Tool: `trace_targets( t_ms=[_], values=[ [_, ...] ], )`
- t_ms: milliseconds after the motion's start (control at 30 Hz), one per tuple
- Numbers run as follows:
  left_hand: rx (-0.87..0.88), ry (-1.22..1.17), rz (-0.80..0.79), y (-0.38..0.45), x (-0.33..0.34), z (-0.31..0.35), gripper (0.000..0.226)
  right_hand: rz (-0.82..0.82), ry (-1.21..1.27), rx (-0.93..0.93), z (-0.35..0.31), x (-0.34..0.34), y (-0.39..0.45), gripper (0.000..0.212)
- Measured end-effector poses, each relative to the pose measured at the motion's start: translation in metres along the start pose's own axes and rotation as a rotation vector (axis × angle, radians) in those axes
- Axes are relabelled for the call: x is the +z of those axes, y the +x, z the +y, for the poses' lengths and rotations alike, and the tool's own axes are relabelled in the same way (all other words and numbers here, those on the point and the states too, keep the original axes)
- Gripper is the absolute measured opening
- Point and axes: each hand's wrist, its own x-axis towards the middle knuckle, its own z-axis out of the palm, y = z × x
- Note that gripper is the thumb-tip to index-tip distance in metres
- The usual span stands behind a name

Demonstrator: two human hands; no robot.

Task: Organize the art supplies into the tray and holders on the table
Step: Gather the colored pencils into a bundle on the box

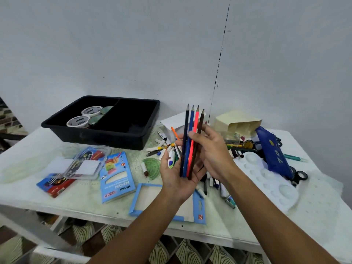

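Several coloured pencils, dark blue, blue, neon red and brown, stand tips-up in a bunch above the table's middle. My right hand grips them, thumb in front and fingers behind. My left hand lies palm-up under their blunt ends, fingers fairly straight behind them and thumb apart. The black two-part tray sits at the back left with two white tubs in its left compartment. A white box holder stands behind the pencils, and a cream box lies to its right.
Loose markers and crayons lie under my hands beside a green protractor. A blue neon pencil box, its open sleeve, a clear case, a white palette, a blue pouch and scissors cover the table.
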Motion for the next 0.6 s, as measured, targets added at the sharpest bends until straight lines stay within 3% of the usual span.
trace_targets(
  t_ms=[133,400,500,600],
  values=[
    [0.013,0.016,0.013,-0.003,-0.004,-0.004,0.062,0.055,-0.073,-0.012,0.008,0.007,-0.005,0.013],
    [0.049,0.197,0.079,-0.012,-0.008,-0.002,0.047,-0.003,0.113,0.107,0.019,0.011,-0.011,0.006],
    [0.111,0.419,0.22,-0.01,-0.013,-0.003,0.035,0.007,0.139,0.141,0.027,0.015,-0.011,0.013],
    [0.146,0.558,0.331,-0.006,-0.016,0.002,0.029,0.06,0.131,0.132,0.039,0.016,-0.011,0.006]
  ],
)
